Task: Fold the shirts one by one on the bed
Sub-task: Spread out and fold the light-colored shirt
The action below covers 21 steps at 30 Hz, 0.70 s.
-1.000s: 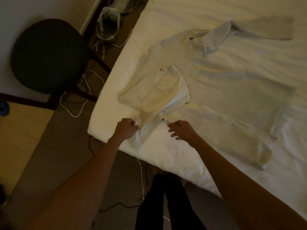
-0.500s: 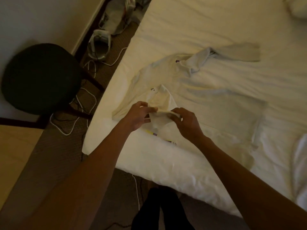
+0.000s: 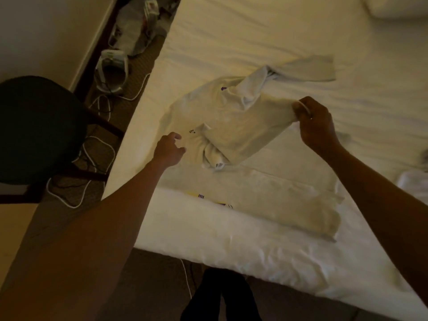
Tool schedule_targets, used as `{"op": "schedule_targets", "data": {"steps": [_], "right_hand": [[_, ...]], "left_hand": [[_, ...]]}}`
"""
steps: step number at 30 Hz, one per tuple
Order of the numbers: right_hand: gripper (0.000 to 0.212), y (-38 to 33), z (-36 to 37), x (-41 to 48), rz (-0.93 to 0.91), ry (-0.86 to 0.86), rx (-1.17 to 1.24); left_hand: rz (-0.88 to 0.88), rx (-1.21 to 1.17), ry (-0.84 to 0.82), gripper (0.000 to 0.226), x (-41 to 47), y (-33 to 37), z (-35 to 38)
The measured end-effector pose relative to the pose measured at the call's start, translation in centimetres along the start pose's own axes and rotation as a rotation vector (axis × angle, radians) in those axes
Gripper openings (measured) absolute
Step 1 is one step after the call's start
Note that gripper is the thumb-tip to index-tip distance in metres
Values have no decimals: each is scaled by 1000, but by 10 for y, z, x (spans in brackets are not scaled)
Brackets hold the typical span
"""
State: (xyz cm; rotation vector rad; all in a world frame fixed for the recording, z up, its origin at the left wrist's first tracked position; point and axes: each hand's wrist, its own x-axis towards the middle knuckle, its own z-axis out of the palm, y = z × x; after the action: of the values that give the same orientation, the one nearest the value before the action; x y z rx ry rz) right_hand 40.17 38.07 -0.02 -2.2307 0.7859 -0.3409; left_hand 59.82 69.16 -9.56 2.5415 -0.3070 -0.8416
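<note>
Legs (image 3: pixel 222 297) in dark trousers at the near bed (image 3: pixel 208 246) edge; person stands at the corner.
Shirt (image 3: pixel 266 195): pale, long-sleeved, spread flat on the bed near its left edge, hem toward the right, collar toward the left.
Left hand (image 3: pixel 170 147): fingers loosely curled, grasping nothing; over the shirt's near shoulder, beside a small dark mark; contact with the cloth cannot be told.
Right hand (image 3: pixel 317 126): raised above the shirt, fingers and thumb pinching the cuff of the sleeve (image 3: pixel 243 133); sleeve drawn taut across the body, bunched at its shoulder end.
Far sleeve (image 3: pixel 308 68): lies out on the bed, not yet folded in.
Chair (image 3: pixel 39 126) and cables (image 3: pixel 99 147) on the floor to the left; pillow (image 3: pixel 398 5) at the far corner.

Step in hand, by judgement: first fold, near sleeve going over the body; early in this shirt.
Next move calls for: lay the cuff down flat along the body; left hand to pin the shoulder and smooth out the bunch; then the far sleeve.
</note>
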Motion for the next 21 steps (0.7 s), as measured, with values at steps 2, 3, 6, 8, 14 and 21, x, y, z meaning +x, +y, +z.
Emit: {"op": "schedule_targets", "data": {"steps": [2,3,6,8,14,21], "right_hand": [[29,40,-10,-15,123,-17,-96],[31,60,-12,-24,208,-36,-168],[40,98,-3,-47,545,-43,-424],[52,96,19,-50,593,-20,-474],[61,50,127,-2,72,-361,-439],[70,34,195,56,-101,-577,-755]], "left_hand": [[8,91,-19,53,8,-3,11],[7,128,-23,56,10,-4,16],[28,231,4,61,15,-5,29],[14,290,27,60,22,-5,36],[38,380,103,46,51,-12,38],[185,255,-2,37,84,-32,20]]}}
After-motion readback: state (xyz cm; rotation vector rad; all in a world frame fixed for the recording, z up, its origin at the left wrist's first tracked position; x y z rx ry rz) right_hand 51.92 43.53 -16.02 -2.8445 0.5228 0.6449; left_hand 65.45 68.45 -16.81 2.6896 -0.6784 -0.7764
